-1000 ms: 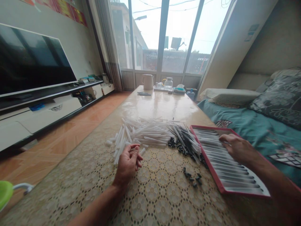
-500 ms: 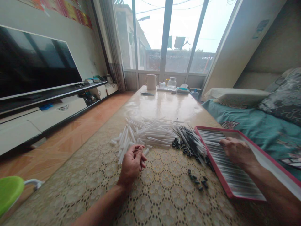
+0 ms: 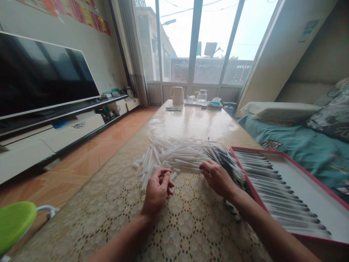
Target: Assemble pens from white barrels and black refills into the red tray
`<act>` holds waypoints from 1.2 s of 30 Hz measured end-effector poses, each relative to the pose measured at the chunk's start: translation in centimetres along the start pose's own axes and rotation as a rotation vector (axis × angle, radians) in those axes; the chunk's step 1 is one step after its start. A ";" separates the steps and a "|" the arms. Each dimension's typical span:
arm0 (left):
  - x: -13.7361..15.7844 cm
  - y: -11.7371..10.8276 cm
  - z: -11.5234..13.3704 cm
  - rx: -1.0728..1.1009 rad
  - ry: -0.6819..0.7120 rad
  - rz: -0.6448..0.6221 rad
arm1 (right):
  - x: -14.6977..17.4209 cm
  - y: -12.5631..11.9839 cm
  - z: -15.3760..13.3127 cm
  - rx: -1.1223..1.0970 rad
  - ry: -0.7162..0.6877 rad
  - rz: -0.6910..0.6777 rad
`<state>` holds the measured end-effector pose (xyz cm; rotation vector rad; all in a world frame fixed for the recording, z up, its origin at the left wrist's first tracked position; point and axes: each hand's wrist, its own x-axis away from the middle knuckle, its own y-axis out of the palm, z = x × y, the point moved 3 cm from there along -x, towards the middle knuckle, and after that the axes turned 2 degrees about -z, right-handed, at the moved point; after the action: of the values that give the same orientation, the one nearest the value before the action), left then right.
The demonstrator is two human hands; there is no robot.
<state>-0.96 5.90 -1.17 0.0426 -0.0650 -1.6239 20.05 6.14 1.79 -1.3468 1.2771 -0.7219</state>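
My left hand (image 3: 158,189) rests over the tablecloth at the near edge of a heap of white translucent pen barrels (image 3: 177,151). Its fingers are curled together, and what they hold, if anything, is hidden. My right hand (image 3: 218,179) is at the right end of the heap, thumb and fingers pinched low; I cannot make out anything between them. Behind it lies a bundle of dark pen refills (image 3: 225,158). Small black pen caps (image 3: 231,210) are partly covered by my right wrist. At the right, a red-edged box (image 3: 252,191) holds a row of pens (image 3: 283,193) with black ends.
The long table has a patterned cover (image 3: 188,229). A beige jug (image 3: 177,95), a glass pot (image 3: 201,96) and a tissue pack (image 3: 215,103) stand at its far end. A green stool (image 3: 16,225) is at the left, a teal-covered couch (image 3: 294,134) at the right.
My right hand has left the pens in the box and moved left to the heap of barrels and refills. My left hand keeps its curled pose. The view has shifted slightly.
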 end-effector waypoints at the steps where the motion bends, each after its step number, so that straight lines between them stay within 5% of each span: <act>1: 0.0 0.0 0.0 -0.012 0.005 -0.007 | -0.3 0.4 -0.6 0.013 0.004 0.004; 8: 1.1 1.1 0.7 -0.040 0.021 -0.144 | -0.5 0.5 -1.2 0.075 0.050 0.012; 13: 1.4 2.2 0.1 0.224 -0.226 -0.390 | 1.1 -0.8 -2.1 0.011 0.070 0.056; 19: 1.3 2.1 0.1 0.465 -0.348 -0.386 | 2.9 -1.0 -5.0 -0.250 -0.079 0.037; 23: 1.2 1.7 0.3 0.505 -0.361 -0.285 | 2.5 -1.9 -2.1 -0.174 -0.011 0.041; 29: 1.2 1.7 0.3 0.498 -0.369 -0.265 | 2.3 -4.2 5.3 0.465 0.390 0.133; 36: 1.1 1.8 0.1 0.484 -0.371 -0.272 | 2.5 -2.6 5.8 0.515 0.430 0.042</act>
<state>0.75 4.73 -0.89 0.1266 -0.7653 -1.8367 26.79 4.99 2.36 -0.7644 1.3202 -1.2583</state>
